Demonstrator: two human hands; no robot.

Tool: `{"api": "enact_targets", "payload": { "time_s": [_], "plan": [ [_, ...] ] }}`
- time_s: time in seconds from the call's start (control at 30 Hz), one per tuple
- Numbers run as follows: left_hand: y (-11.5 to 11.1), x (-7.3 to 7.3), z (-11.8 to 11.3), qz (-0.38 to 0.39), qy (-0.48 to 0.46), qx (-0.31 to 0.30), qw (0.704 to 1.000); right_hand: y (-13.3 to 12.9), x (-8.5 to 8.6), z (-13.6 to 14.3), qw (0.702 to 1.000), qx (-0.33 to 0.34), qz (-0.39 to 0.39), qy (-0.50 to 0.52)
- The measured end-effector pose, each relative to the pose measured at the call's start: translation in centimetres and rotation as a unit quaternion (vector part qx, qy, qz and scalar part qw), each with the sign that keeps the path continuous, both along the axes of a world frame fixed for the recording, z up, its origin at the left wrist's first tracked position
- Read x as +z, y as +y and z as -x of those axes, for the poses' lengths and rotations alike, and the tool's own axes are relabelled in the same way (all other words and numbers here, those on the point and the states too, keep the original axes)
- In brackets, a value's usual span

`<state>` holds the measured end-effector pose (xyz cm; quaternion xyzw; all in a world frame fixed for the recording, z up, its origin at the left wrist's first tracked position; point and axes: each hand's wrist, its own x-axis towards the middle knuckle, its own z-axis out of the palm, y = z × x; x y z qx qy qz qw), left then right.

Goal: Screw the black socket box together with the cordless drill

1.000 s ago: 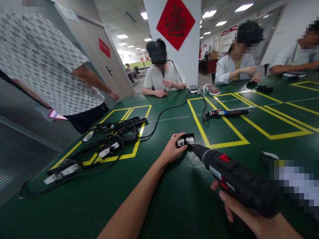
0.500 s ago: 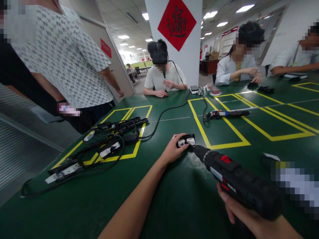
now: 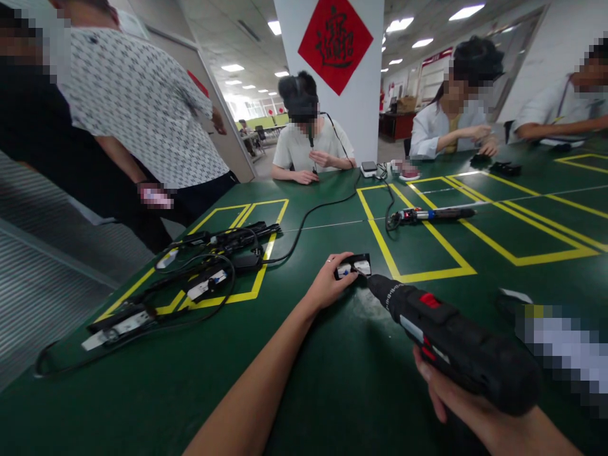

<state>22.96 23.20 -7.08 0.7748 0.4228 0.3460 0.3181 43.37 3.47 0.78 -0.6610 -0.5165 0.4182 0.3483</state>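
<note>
My left hand [image 3: 331, 280] grips a small black part with white pieces in it [image 3: 361, 265], holding it down on the green table [image 3: 351, 392]. Fingers lie along its far side and the thumb is on the near side. Wrapped round the handle of a black and red cordless drill [image 3: 441, 335] is my right hand [image 3: 456, 392], partly hidden under the drill body. The drill points left and away from me, and its bit meets the part close to my left thumb. Whether the bit is turning I cannot tell.
Left of my hands lie black cabled assemblies [image 3: 209, 278] across yellow tape outlines. A slim tool-like device with a cable [image 3: 432, 215] lies further back on the right. A blurred-out object [image 3: 565, 348] sits at the right. Several people sit or stand round the table.
The person standing at the left has turned and shifted to the right. My hands, the drill and the black part hold nearly the same position; the view has shifted slightly.
</note>
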Motion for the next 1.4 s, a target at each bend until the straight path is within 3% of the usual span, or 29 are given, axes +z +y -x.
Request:
{"api": "enact_targets", "payload": {
  "time_s": [0.37,0.8,1.07,1.27,1.4],
  "plan": [
    [-0.2,0.2,0.0,0.010,-0.003,0.002,1.000,0.1,0.0,0.1,0.995,-0.010,0.013,0.100],
    [-0.2,-0.1,-0.1,-0.006,-0.003,0.009,1.000,0.2,0.4,0.4,0.997,-0.014,0.020,0.077],
    [-0.2,0.0,0.0,-0.007,0.001,0.007,1.000,0.5,-0.6,-0.9,0.995,0.075,0.027,0.053],
    [-0.3,0.0,0.0,0.000,0.007,0.007,1.000,0.2,-0.5,-0.4,0.996,0.031,0.011,0.081],
    [-0.3,0.0,0.0,-0.008,0.008,0.005,1.000,0.2,-0.6,-0.5,0.996,0.040,0.031,0.075]
  ]
}}
